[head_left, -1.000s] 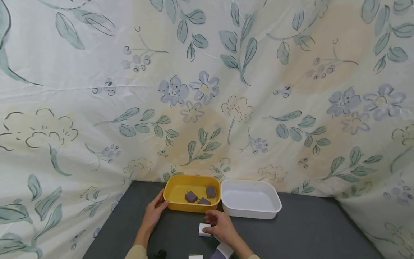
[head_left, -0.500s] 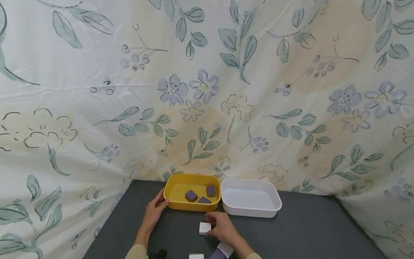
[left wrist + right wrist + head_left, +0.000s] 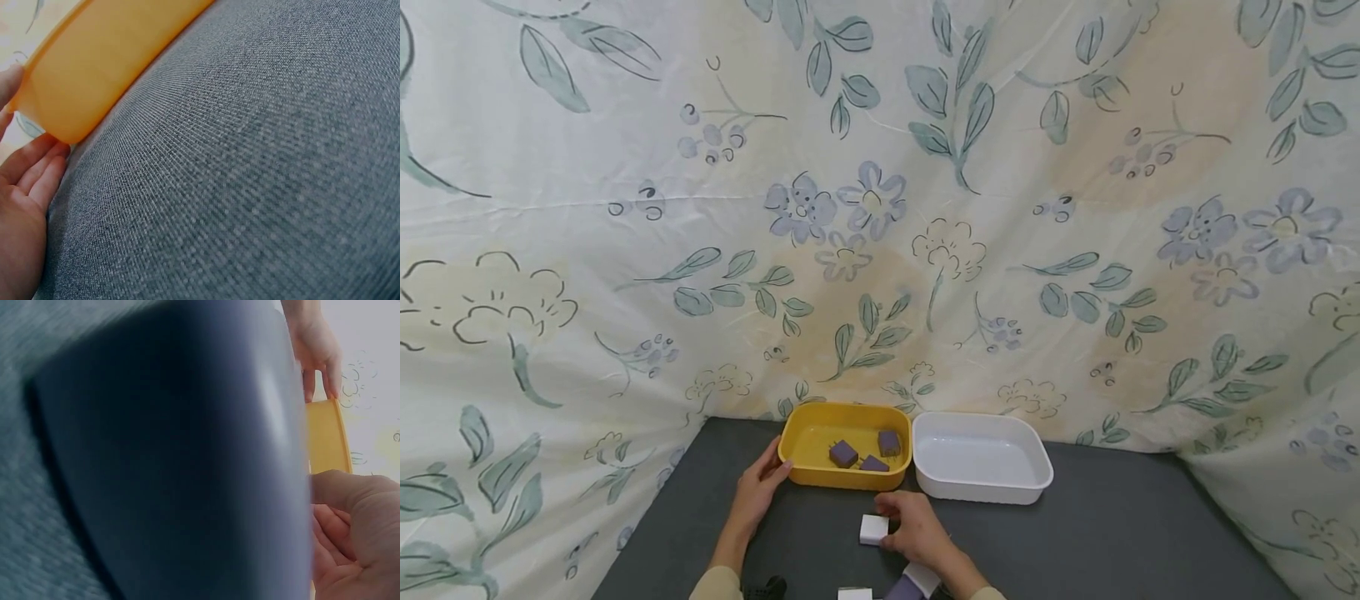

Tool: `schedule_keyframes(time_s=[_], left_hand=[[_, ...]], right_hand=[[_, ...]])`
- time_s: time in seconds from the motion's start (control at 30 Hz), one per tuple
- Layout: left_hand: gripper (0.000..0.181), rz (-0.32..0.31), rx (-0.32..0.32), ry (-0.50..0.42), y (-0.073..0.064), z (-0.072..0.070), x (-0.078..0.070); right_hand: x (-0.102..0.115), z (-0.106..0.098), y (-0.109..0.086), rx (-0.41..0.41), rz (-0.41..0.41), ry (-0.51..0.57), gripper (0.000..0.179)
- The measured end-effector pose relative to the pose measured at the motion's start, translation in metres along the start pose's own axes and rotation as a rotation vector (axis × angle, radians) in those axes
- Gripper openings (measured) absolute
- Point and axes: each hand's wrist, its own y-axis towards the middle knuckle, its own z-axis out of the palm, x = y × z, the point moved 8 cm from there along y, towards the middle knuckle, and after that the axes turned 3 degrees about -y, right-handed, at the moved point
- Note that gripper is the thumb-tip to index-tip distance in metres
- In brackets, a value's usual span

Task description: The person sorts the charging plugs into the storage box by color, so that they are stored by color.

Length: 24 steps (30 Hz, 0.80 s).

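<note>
My left hand (image 3: 758,492) grips the left end of the yellow tray (image 3: 842,477); in the left wrist view its fingers (image 3: 47,165) lie against the tray's lower corner. Inside the tray are purple plug adapters (image 3: 843,454) with metal prongs. In front of the trays, my right hand (image 3: 916,527) pinches the right side of a small white block (image 3: 872,530), thumb at the near edge and fingers at the far edge. The right wrist view shows the thumb (image 3: 340,487), but a large blurred purple thing (image 3: 269,456) close to the camera hides the block.
A white tray (image 3: 983,493) stands right beside the yellow one. Under my right wrist lies a purple and white object (image 3: 910,586). Another white block (image 3: 854,593) shows at the bottom edge. Floral cloth (image 3: 880,333) hangs behind the dark tabletop (image 3: 1120,533).
The right thumb has drawn back from over the white block to its right edge, leaving more of its top in sight. The left hand stays on the yellow tray.
</note>
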Motion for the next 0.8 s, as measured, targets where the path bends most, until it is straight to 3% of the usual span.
schedule_keyframes(time_s=[0.4,0.8], left_hand=[[0.060,0.004,0.009,-0.008,-0.001,0.000,0.000],[0.061,-0.003,0.012,-0.007,0.000,0.001,0.001]], right_hand=[[0.000,-0.012,-0.004,-0.134,-0.046,0.062,0.054],[-0.007,-0.028,-0.009,-0.213,0.024,0.133,0.054]])
